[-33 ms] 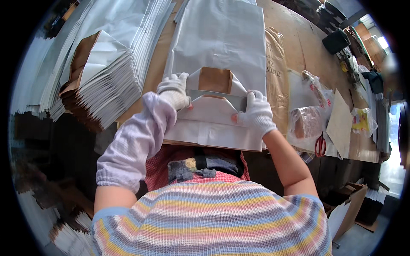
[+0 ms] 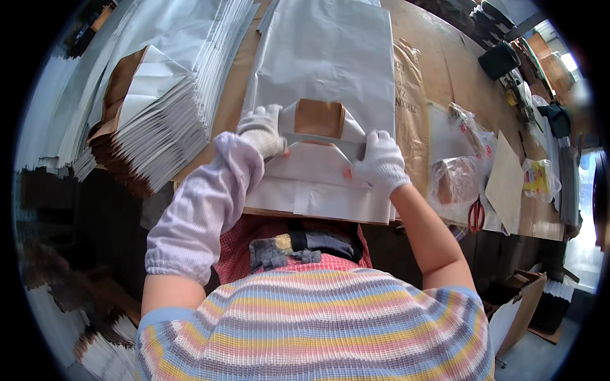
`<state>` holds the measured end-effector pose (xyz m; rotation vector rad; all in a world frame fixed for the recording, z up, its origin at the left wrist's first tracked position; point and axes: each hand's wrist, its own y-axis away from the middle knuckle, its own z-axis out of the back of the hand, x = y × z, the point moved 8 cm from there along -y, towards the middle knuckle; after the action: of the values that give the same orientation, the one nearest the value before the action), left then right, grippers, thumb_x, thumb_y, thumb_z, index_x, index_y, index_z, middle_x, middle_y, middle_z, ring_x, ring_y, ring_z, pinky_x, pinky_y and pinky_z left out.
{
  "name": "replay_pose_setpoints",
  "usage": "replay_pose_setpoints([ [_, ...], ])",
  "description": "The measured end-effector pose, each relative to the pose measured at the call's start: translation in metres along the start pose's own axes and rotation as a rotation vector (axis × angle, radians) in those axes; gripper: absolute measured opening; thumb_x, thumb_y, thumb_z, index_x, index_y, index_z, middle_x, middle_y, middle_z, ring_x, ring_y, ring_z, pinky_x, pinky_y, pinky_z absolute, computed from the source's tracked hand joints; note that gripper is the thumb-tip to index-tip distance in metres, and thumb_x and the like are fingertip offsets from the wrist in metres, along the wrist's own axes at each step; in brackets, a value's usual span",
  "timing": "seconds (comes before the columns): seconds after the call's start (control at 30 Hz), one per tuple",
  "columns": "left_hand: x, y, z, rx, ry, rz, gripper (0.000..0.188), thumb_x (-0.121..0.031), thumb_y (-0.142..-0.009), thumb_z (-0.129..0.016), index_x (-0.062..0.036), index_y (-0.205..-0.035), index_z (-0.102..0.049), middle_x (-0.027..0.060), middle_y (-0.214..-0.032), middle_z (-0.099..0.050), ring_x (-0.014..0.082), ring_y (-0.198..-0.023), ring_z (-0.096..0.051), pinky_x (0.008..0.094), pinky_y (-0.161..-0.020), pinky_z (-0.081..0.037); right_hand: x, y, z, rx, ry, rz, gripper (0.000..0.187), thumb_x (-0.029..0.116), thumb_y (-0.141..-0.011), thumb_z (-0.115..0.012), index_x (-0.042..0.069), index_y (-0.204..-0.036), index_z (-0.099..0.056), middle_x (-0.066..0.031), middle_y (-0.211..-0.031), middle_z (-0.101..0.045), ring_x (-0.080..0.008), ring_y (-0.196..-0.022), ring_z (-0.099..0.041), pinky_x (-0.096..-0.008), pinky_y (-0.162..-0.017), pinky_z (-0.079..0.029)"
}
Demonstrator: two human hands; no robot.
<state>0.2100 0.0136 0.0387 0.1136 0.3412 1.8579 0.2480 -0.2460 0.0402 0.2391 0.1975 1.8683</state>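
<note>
A large white paper bag [image 2: 321, 51] with a brown inner layer lies flat on the stack in front of me, its near end folded into angled flaps around a brown rectangular patch [image 2: 319, 119]. My left hand [image 2: 263, 131], in a white glove with a lilac sleeve over the forearm, pinches the flap's left corner; its thumb tip is bare. At the right corner my right hand [image 2: 382, 160], also gloved, grips the fold with its thumb on the near flap [image 2: 318, 164] and its fingers on the far side. The undersides of both grips are hidden.
To the left leans a thick fanned stack of white bags [image 2: 165, 120] with brown insides. On the right are a brown printed paper sack [image 2: 410, 114], clear plastic packaging [image 2: 452, 181], red-handled scissors [image 2: 476, 216] and a pale cardboard sheet [image 2: 504, 184]. The wooden table's edge runs close to my waist.
Both hands have shifted very slightly away from me along the flap's corners. The folded bag keeps nearly the same shape and place.
</note>
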Motion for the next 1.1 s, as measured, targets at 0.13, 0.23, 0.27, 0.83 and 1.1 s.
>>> replay_pose_setpoints([
  [0.13, -0.017, -0.02, 0.005, 0.247, 0.069, 0.043, 0.067, -0.029, -0.071, -0.089, -0.0103, -0.131, -0.064, 0.0143, -0.131, -0.069, 0.0372, -0.127, -0.062, 0.0466, -0.107, -0.051, -0.002, -0.037, 0.003, 0.185, -0.108, -0.04, 0.072, 0.06, -0.062, -0.089, 0.01, -0.111, -0.074, -0.0138, -0.124, -0.07, -0.0309, -0.111, -0.069, -0.0387, -0.095, -0.057],
  [0.23, -0.034, -0.018, -0.013, 0.233, 0.078, -0.294, 0.026, -0.015, -0.084, -0.071, -0.0081, -0.109, -0.076, 0.0086, -0.131, -0.071, 0.0348, -0.129, -0.061, 0.0469, -0.109, -0.049, 0.012, -0.029, -0.017, -0.076, -0.304, 0.462, 0.042, 0.028, -0.075, -0.081, 0.007, -0.111, -0.075, -0.0165, -0.128, -0.068, -0.0328, -0.117, -0.066, -0.0431, -0.099, -0.053],
  [0.27, -0.046, 0.016, -0.018, -0.233, -0.172, -0.828, 0.035, -0.01, -0.087, -0.061, -0.0092, -0.12, -0.072, 0.0097, -0.139, -0.066, 0.0329, -0.138, -0.054, 0.0452, -0.116, -0.043, 0.013, -0.017, -0.029, -0.219, -0.362, 0.684, 0.043, 0.02, -0.077, -0.079, 0.005, -0.118, -0.073, -0.0175, -0.132, -0.066, -0.0348, -0.12, -0.065, -0.0458, -0.101, -0.051],
  [0.83, 0.043, 0.04, -0.008, -0.153, 0.157, -0.074, 0.073, -0.036, -0.074, -0.09, -0.0095, -0.136, -0.063, 0.0173, -0.164, -0.036, 0.0347, -0.141, -0.047, 0.0424, -0.119, -0.04, -0.028, 0.024, -0.016, -0.407, -0.466, 0.26, 0.061, 0.025, -0.068, -0.083, 0.003, -0.122, -0.063, -0.0158, -0.133, -0.061, -0.0356, -0.123, -0.056, -0.047, -0.11, -0.044],
  [1.1, 0.087, 0.016, -0.019, 0.141, 0.384, 0.106, 0.029, -0.019, -0.08, -0.083, -0.0044, -0.104, -0.077, 0.0149, -0.166, -0.039, 0.0332, -0.123, -0.065, 0.036, -0.107, -0.05, -0.078, -0.055, -0.01, -0.393, -0.729, 0.003, 0.041, 0.025, -0.075, -0.087, 0.009, -0.108, -0.069, -0.0136, -0.101, -0.069, -0.0347, -0.088, -0.068, -0.0432, -0.084, -0.056],
])
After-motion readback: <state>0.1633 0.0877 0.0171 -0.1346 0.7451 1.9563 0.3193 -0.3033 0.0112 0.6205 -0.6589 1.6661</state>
